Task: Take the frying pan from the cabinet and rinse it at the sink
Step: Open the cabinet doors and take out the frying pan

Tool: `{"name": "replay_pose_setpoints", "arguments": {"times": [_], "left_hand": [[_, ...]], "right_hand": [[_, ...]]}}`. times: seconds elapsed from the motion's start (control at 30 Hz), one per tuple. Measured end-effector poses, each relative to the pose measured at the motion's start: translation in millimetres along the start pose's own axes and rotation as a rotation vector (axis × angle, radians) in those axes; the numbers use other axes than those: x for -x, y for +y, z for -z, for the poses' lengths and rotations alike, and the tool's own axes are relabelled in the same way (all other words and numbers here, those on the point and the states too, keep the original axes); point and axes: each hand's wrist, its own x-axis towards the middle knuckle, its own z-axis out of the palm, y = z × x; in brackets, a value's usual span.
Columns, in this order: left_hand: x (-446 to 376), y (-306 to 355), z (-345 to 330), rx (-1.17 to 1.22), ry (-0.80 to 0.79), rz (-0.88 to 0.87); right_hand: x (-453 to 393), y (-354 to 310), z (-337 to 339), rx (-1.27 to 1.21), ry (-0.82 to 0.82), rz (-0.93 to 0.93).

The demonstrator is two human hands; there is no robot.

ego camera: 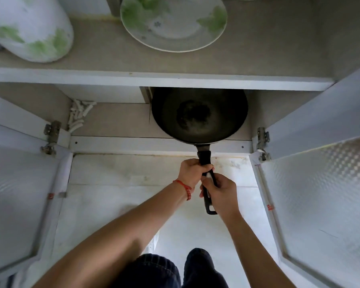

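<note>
A black frying pan (199,115) lies on the lower shelf of the open cabinet (154,80), its bowl partly under the upper shelf's front edge. Its long black handle sticks out over the cabinet's front rail toward me. My left hand (192,172), with a red string bracelet at the wrist, is wrapped around the handle's upper part. My right hand (221,194) grips the handle just below it, near the loop at the end. Both hands hold the pan.
Both cabinet doors stand open, the left door (19,204) and the right door (324,194), flanking my arms. On the upper shelf sit a white plate with green leaves (174,22) and a matching rounded vessel (29,30). White sticks (78,115) lie in the lower shelf's left corner.
</note>
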Motion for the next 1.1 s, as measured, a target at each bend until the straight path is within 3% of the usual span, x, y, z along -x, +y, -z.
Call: {"name": "replay_pose_setpoints", "arguments": {"times": [0.77,1.1], "left_hand": [[324,60,-9,-0.016,0.078,0.173],[444,95,-3,-0.124,0.05,0.263]], "right_hand": [[289,-142,68,-0.074,-0.106,-0.244],[407,-201,77,-0.21,-0.011,-0.359]]}}
